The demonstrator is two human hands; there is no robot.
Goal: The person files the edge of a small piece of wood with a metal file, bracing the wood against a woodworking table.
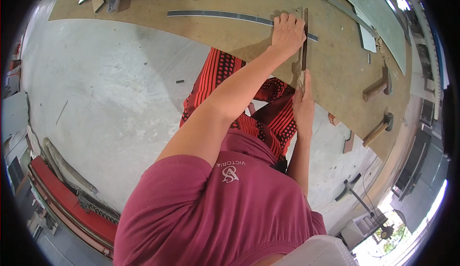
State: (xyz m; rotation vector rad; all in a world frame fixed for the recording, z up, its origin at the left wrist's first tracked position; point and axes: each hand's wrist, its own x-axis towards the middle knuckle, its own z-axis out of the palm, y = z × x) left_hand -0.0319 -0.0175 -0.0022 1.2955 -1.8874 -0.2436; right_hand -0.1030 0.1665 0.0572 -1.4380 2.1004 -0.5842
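Hands are both set on a large brown plywood sheet (335, 64), with the right hand (303, 105) nearer to the body, its fingers closed around a small pale object (301, 81) while the forefinger is stretched forward; what that object is cannot be told. Just ahead of this fingertip the near end of a dark narrow strip (304, 40) is found, laid straight and flat on the sheet and running away from the body. Further along, the left hand (287, 33) is pressed down with bent fingers, its thumb side held against the dark narrow strip. This strip is judged to be thin, stiff and light, and likely to slide on the smooth board, so it is best pinned from above near its middle, not pinched at an end. Beyond the left hand a long grey curved metal strip (215, 14) is crossed, and two wooden-handled hammers (378, 108) are seen lying well apart to the right.
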